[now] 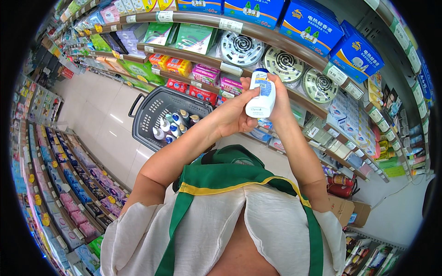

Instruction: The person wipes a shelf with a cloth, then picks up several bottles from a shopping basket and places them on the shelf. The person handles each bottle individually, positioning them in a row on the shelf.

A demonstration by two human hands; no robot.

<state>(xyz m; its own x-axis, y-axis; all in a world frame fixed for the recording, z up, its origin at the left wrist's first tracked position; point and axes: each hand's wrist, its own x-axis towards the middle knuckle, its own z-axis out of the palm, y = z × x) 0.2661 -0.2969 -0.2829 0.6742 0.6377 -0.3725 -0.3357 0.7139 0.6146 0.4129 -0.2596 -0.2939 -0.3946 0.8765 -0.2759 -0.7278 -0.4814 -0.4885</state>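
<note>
Between my two hands is a white plastic bottle [257, 107] with a dark blue cap, its cap end pointing away from me and a blue label facing up. My left hand [238, 112] supports it from the left, the thumb lying across the label. From the right, my right hand [280, 98] grips the bottle's side, fingers near the cap. Below and to the left of my hands, a grey plastic shopping basket [148, 119] contains several pump and capped bottles [176, 124], some white with blue tops.
Shelves ahead carry mosquito coil tins [285, 63], blue boxes [310, 26] and small colourful packs [205, 74]. Another stocked shelf [72, 186] curves along the left, across a tiled floor [100, 100]. Fire extinguishers [340, 186] and an open cardboard box [345, 208] stand at the right.
</note>
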